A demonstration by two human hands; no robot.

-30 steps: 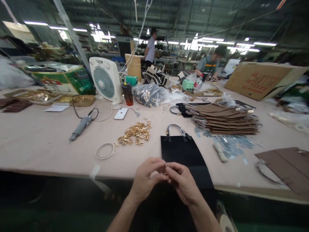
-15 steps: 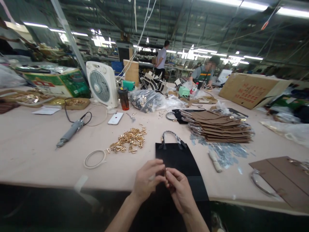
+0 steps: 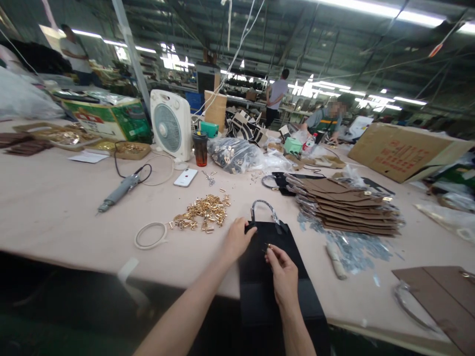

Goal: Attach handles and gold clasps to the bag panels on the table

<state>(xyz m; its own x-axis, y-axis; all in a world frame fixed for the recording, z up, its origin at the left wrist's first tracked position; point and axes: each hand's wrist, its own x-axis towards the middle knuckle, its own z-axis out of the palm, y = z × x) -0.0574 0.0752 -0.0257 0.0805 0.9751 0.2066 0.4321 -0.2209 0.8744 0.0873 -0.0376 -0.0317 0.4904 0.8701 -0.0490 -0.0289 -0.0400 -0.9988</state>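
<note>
A black bag panel (image 3: pixel 272 277) lies in front of me and hangs over the table's near edge. Its curved handle (image 3: pixel 264 201), wrapped in clear film, stands up at the far end. My left hand (image 3: pixel 238 241) is closed at the panel's far left corner, gripping the handle's left end tab, which its fingers partly cover. Over the middle of the panel, my right hand (image 3: pixel 284 273) pinches a small gold metal buckle (image 3: pixel 267 247) between thumb and fingertips. Left of the panel, a heap of similar gold buckles (image 3: pixel 206 210) is spread on the table.
An electric screwdriver (image 3: pixel 120 193), a tape roll (image 3: pixel 150 235), a phone (image 3: pixel 186 177) and a fan (image 3: pixel 170 126) stand or lie to the left. Stacked brown panels (image 3: pixel 345 210) occupy the right, with another brown panel (image 3: pixel 434 296) nearer. Co-workers are farther back.
My hands have parted. The left moved away from me to the handle's left end; the right moved slightly right and forward, with the gold buckle now visible in its pinch. The view shifted left.
</note>
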